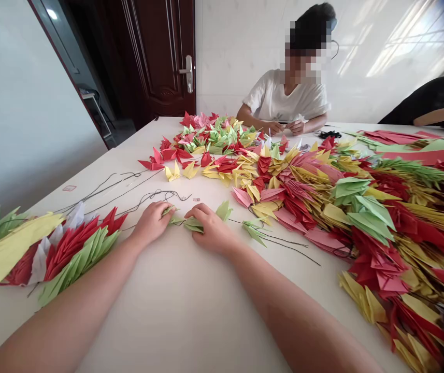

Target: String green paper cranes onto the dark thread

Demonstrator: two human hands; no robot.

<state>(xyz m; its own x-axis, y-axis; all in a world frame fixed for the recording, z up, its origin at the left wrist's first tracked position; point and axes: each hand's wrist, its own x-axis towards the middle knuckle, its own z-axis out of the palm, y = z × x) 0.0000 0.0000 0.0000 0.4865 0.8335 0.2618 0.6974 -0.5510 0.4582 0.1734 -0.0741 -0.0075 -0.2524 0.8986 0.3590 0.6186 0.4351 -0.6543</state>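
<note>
Over the middle of the white table (159, 311), my left hand (149, 225) is closed on a small green folded-paper crane (170, 210), mostly covered by the fingers. My right hand (212, 228) curls over another green paper crane (194, 225), its fingers closed around it. A green paper tip (224, 210) sticks out behind the right hand. Just right of that hand a loose green crane (254, 232) lies by dark strings (284, 241). More black string (155, 194) runs loosely across the table beyond my hands.
Rows of strung folded paper (77, 246) lie at left. A large heap of red, yellow, pink and green folded paper (307, 207) covers the right side. Across the table sits a person in a white shirt (284, 96), hands together. Flat paper strips (419, 147) lie at far right.
</note>
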